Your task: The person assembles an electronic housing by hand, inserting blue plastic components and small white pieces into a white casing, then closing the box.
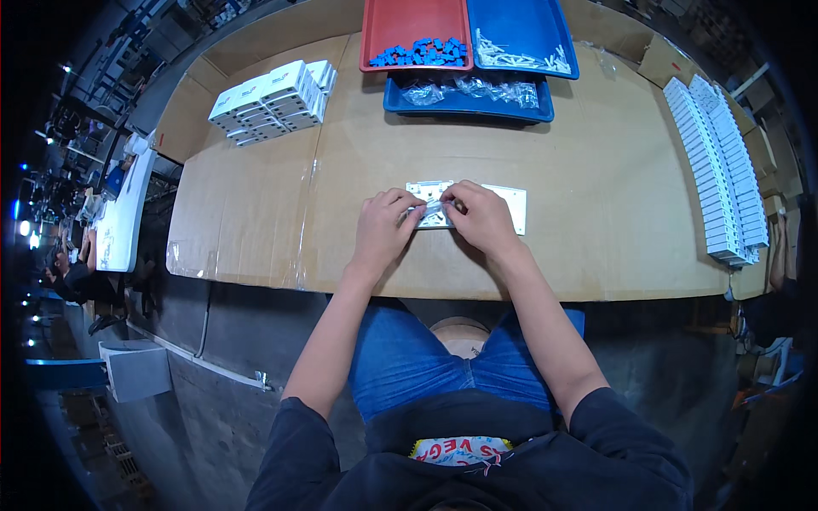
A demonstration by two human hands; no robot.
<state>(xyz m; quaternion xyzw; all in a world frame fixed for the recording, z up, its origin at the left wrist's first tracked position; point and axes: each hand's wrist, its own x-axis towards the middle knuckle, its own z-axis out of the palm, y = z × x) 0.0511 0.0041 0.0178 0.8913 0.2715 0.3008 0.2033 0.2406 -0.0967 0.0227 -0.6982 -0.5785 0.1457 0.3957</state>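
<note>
We have a small clear plastic packet [433, 209] pinched between both hands, just above the white flat plate [503, 204] that lies near the front edge of the cardboard-covered table [596, 170]. The left hand [385, 228] is curled nearly closed, thumb and fingertips gripping the packet's left end; the right hand [482, 218] is closed the same way on its right end. What is inside the packet is too small to tell.

We judge the packet light, soft and crinkly — likely slippery too — so the corners or a sealed edge look like the best places to pinch it.

Beyond the plate stand three trays: a red tray [400, 25] with small blue pieces, a blue tray [528, 21] with white pieces, and a lower blue tray [467, 100] of clear bags. To the plate's far left sits a stack of white boxes [273, 98]; to its right — rows of white boxes [720, 162].
</note>
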